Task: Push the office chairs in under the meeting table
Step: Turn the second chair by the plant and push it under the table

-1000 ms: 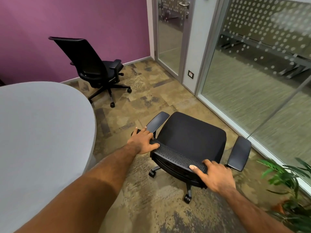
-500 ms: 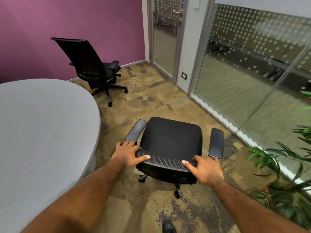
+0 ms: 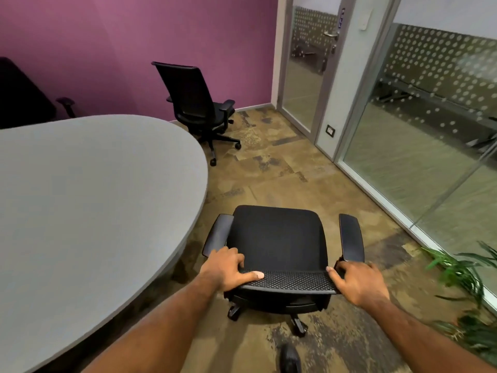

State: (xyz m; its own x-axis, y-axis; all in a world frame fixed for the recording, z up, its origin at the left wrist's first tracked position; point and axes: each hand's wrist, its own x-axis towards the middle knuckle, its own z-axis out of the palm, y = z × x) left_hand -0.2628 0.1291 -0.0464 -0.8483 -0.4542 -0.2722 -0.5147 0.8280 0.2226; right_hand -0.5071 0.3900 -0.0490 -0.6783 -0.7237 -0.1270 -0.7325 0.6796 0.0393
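a: where's the black mesh-backed office chair (image 3: 277,238)?
b: on the brown patterned carpet (image 3: 295,170), just beside the rounded end of the grey oval meeting table (image 3: 94,197), not under it. its seat faces away from the person.
a: and the hands?
b: the left hand (image 3: 228,270) and right hand (image 3: 360,281) each grip a top corner of the backrest, fingers curled over, thumbs along the mesh.
a: anything else?
b: a second black office chair (image 3: 196,103) stands well apart by the purple wall (image 3: 134,36). a green plant (image 3: 462,267) sits by the glass partition (image 3: 430,130).

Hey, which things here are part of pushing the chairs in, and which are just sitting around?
Job: near chair, held at the backrest by left hand and right hand; far chair; third chair; meeting table.
Just there: plant; glass door; wall socket.
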